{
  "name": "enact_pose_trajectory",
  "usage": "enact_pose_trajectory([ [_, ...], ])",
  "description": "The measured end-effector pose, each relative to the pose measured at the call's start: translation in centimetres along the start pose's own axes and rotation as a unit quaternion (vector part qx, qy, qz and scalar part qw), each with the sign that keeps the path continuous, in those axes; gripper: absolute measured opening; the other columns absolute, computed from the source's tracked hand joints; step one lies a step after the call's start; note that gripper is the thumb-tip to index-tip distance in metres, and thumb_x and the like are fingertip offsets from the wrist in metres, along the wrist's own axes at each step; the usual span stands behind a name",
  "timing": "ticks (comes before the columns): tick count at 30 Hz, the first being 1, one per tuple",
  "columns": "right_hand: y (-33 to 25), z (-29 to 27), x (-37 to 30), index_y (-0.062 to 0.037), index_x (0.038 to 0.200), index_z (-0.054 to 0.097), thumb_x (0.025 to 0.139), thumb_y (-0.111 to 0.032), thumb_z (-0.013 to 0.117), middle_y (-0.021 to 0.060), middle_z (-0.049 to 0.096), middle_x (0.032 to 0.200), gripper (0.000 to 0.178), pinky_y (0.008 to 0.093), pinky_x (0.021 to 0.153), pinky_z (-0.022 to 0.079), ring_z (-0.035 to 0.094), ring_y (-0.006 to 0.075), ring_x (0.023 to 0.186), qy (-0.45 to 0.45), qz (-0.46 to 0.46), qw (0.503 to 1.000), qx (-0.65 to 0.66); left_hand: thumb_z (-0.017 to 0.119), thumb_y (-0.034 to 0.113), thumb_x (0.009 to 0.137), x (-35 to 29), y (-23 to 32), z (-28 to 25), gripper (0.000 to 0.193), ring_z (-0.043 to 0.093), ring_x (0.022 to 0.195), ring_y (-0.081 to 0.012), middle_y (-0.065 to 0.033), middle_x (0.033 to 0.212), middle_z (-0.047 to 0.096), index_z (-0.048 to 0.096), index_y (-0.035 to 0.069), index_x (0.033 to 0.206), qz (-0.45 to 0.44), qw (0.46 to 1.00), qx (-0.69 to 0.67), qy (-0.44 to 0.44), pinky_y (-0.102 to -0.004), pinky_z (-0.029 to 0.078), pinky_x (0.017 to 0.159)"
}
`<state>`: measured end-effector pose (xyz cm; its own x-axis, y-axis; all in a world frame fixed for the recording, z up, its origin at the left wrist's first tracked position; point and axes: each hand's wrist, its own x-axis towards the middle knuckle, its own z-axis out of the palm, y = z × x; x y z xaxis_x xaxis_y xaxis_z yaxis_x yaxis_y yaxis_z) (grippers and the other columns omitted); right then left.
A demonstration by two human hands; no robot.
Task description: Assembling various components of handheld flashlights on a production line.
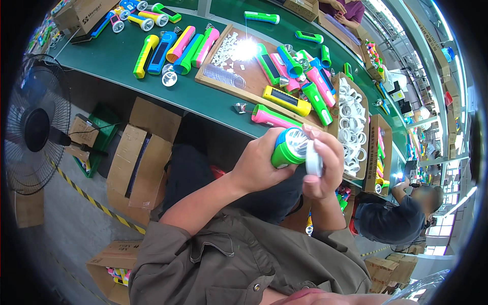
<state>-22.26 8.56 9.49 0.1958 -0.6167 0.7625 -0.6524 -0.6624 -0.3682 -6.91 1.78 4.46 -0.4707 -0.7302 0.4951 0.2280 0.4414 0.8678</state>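
Close, downward head-worn fisheye view over the green bench (pixel 213 101)

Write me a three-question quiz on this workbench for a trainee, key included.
1. Multiple choice: what colour is the ring in the right hand?
a) red
b) white
c) black
2. True or false: the left hand is empty.
3. Fill in: in the picture, the pile of loose rings lies to the ___ of the wooden-edged tray.

Key:
1. b
2. False; it grips a flashlight.
3. right
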Motion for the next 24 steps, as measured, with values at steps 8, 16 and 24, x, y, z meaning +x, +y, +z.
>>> enact_pose_trajectory([
  [8,0.4,-1.5,1.6,0.0061,0.133,0.042,0.101,-0.032,0.045,0.0257,0.046,0.13,0.05,0.051,0.103,0.045,0.052,0.0363,0.122,0.105,0.083,0.973,0.187,0.085,0.017,0.072,0.1,0.2,0.3,0.056,0.072,0.093,-0.0283,-0.0147,0.1,0.071,0.053,0.004,0.116,0.002,1.0,-0.012,-0.004,-0.0354,0.056,0.079],
  [16,-1.8,-2.3,6.2,0.0061,0.125,0.056,0.081,-0.017,0.057,0.0261,0.055,0.119,0.05,0.0448,0.091,0.048,0.058,0.0397,0.104,-0.173,0.018,0.982,-0.07,0.08,0.015,0.071,-0.1,0.4,0.4,0.059,0.065,0.092,-0.042,-0.0218,0.099,0.065,0.05,0.003,0.12,0.026,0.999,0.035,-0.005,-0.0457,0.054,0.077],
  [24,-1.6,-1.3,4.8,0.001,0.128,0.056,0.076,-0.022,0.075,0.0218,0.056,0.123,0.059,0.0454,0.097,0.045,0.058,0.0388,0.111,-0.191,0.105,0.975,-0.043,0.079,0.023,0.078,0.5,0.4,-0.1,0.055,0.069,0.092,-0.0381,-0.0194,0.098,0.068,0.051,0.0,0.119,0.013,0.996,0.08,-0.024,-0.0419,0.055,0.076],
])
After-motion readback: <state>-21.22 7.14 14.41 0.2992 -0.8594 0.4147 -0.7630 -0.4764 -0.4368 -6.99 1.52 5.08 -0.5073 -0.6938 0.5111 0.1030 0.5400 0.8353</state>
